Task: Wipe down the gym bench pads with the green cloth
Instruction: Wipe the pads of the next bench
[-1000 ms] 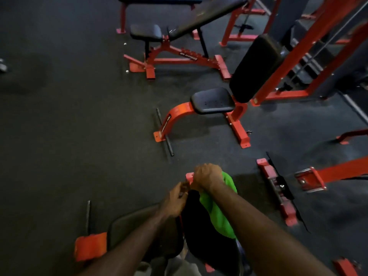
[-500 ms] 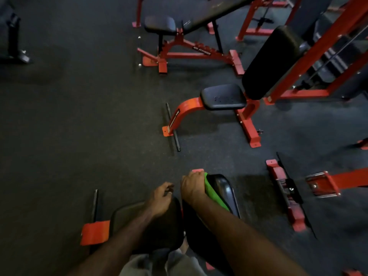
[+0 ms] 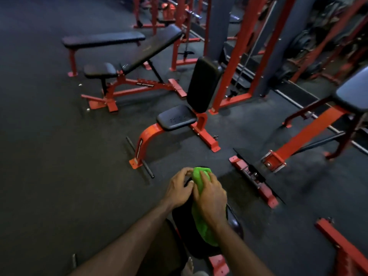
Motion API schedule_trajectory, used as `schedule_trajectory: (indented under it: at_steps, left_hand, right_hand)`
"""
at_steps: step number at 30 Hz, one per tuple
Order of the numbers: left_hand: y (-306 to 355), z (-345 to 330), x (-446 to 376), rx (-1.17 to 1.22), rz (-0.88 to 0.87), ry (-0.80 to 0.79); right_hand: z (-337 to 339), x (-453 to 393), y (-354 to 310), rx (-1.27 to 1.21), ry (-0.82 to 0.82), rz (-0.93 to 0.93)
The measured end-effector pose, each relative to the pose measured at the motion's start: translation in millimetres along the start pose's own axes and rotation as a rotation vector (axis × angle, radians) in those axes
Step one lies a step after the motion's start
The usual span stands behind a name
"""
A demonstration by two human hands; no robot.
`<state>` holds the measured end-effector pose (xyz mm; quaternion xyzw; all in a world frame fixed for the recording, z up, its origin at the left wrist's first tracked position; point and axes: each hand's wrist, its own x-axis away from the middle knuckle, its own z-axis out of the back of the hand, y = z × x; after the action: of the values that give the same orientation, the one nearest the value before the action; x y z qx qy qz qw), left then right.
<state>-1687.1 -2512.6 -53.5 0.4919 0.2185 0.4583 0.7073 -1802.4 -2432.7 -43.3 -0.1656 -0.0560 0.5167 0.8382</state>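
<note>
Directly below me stands a black back pad (image 3: 181,222) of a red-framed bench, seen from above. The green cloth (image 3: 203,230) lies draped over its top and down its right side. My right hand (image 3: 211,196) lies over the cloth with fingers curled round it at the pad's top. My left hand (image 3: 179,188) sits beside it, its fingers curled at the top edge of the pad and touching the cloth's upper end. The lower part of the pad is hidden by my arms.
Ahead stands a red seat bench with a black seat pad (image 3: 176,117) and upright back pad (image 3: 203,84). Behind it are an incline bench (image 3: 151,48) and a flat bench (image 3: 103,39). Red rack uprights (image 3: 239,48) rise at right. Red floor brackets (image 3: 253,182) lie close by.
The view has tilted up, showing more of the gym. My left hand moved from the seat pad onto the back pad's top, beside the right hand, which now covers more of the cloth.
</note>
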Motion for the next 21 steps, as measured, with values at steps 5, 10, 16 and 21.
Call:
schedule_trajectory:
  at_steps: [5,10,16,21]
  left_hand:
    - [12.1,-3.5,-4.4,-0.242,-0.148,-0.175]
    - [13.4,-12.2,-7.4,-0.433,-0.250,-0.313]
    - [22.9,-23.4,-7.4,-0.619,-0.396,-0.471]
    - [11.0,-28.8,-17.2,-0.661,-0.483,-0.508]
  right_hand:
    - [-0.3,50.3,28.4,-0.062,0.171,-0.199]
    - [8.1,94.9,53.5,-0.187,0.279,-0.529]
    - [-3.8,84.9,29.0,0.058,0.245,-0.146]
    - [-1.5,101.8,58.0,-0.123,0.279,-0.337]
